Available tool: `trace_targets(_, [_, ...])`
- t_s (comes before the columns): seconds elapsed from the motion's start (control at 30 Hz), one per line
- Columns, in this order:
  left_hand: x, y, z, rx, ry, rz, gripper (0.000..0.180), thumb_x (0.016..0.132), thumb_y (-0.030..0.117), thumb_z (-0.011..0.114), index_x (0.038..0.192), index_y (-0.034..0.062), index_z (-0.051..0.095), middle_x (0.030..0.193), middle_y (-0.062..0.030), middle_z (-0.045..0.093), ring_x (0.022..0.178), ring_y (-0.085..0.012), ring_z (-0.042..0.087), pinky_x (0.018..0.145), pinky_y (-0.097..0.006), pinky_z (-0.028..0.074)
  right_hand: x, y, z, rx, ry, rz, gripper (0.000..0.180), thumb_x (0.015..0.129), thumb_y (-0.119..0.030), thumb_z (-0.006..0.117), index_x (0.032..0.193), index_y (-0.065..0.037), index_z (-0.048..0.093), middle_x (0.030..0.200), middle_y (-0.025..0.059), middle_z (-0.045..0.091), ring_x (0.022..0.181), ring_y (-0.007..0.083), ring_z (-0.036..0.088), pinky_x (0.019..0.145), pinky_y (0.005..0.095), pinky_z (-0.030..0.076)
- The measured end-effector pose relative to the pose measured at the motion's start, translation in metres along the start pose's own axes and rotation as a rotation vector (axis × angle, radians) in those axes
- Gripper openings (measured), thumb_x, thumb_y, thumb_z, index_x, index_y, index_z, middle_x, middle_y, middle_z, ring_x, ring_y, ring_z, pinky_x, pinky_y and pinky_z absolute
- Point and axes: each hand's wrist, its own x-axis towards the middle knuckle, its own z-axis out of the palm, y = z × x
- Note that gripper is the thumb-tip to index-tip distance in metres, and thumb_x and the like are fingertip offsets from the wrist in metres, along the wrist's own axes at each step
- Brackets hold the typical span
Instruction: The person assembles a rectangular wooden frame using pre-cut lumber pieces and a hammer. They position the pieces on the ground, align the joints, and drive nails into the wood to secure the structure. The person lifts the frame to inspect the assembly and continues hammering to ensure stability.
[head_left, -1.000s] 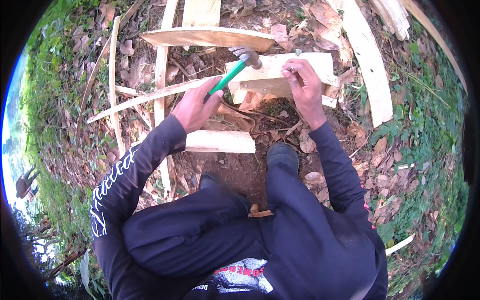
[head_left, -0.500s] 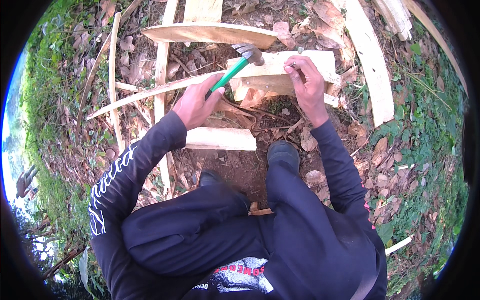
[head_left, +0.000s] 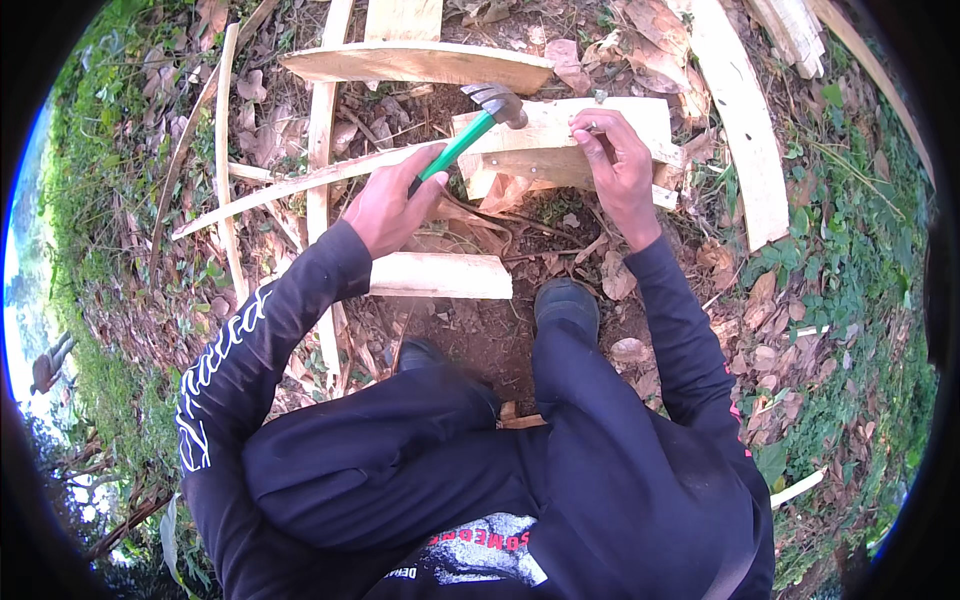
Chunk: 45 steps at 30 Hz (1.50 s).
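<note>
My left hand [head_left: 393,203] is wrapped round the green handle of a claw hammer [head_left: 465,147], its metal head raised over the boards. Thumb and fingers of my right hand [head_left: 620,170] are pinched on a small nail [head_left: 592,126], mostly hidden by the fingertips. Beneath that hand lies a pale wooden board [head_left: 550,122], set on edge against a second plank [head_left: 535,168] on its near side. A long thin wooden strip [head_left: 280,192] runs from these boards out to the left, passing under the hammer and my left hand.
A curved plank [head_left: 420,65] lies beyond the boards, and a short one [head_left: 440,275] nearer my feet. One long plank [head_left: 745,130] stretches along the right. Upright strips [head_left: 318,150] cross at left. Dry leaves and green plants cover the ground. Another person's hand [head_left: 50,363] shows at far left.
My two hands and the hammer stay almost in place. The fingers of my right hand have shifted slightly around the nail. The far-left hand has changed shape.
</note>
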Motion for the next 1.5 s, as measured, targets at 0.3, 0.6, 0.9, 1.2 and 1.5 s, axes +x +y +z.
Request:
trace_targets(0.3, [0.001,0.004,-0.004,0.021,-0.073,-0.103,0.042,0.104,0.025,0.053,0.136,-0.0029,0.052,0.118,-0.0249,0.066,0.110,-0.0385,0.065,0.096,-0.043,0.049,0.001,-0.003,0.000,-0.042,-0.019,-0.023,0.008,0.095,-0.007,0.065,0.099,0.001,0.066,0.099,0.0090,0.066,0.084,0.0189,0.065,0.073,0.0303,0.051])
trace_targets(0.6, [0.003,0.018,-0.010,0.097,-0.044,-0.030,0.040,0.104,0.024,0.052,0.133,-0.0042,0.054,0.109,-0.0253,0.068,0.099,-0.0395,0.068,0.089,-0.044,0.051,0.002,-0.005,-0.001,-0.130,-0.019,-0.085,0.009,0.092,-0.003,0.066,0.099,0.002,0.069,0.099,0.0098,0.067,0.085,0.0226,0.067,0.074,0.0333,0.054])
trace_targets(0.9, [0.013,0.069,-0.012,0.104,0.043,0.196,0.037,0.100,0.013,0.058,0.132,-0.0061,0.054,0.104,-0.0267,0.067,0.092,-0.0410,0.067,0.081,-0.045,0.052,-0.002,0.000,0.000,-0.097,0.008,-0.070,0.010,0.090,0.001,0.066,0.099,0.002,0.070,0.100,0.0081,0.068,0.084,0.0194,0.068,0.071,0.0307,0.056])
trace_targets(1.2, [0.012,0.081,-0.014,0.124,0.048,0.166,0.036,0.099,0.009,0.057,0.133,-0.0046,0.054,0.107,-0.0272,0.066,0.092,-0.0419,0.067,0.081,-0.044,0.053,-0.004,0.002,0.002,-0.115,0.030,-0.061,0.010,0.088,0.002,0.067,0.098,0.002,0.070,0.100,0.0080,0.067,0.086,0.0194,0.069,0.073,0.0304,0.057])
trace_targets(1.5, [0.009,0.075,-0.011,0.236,-0.025,0.197,0.041,0.096,0.006,0.060,0.136,-0.0007,0.053,0.106,-0.0254,0.066,0.089,-0.0409,0.067,0.075,-0.044,0.054,-0.006,0.000,0.004,-0.089,0.056,-0.028,0.010,0.087,0.002,0.067,0.097,0.003,0.070,0.100,0.0092,0.067,0.087,0.0202,0.068,0.071,0.0311,0.056])
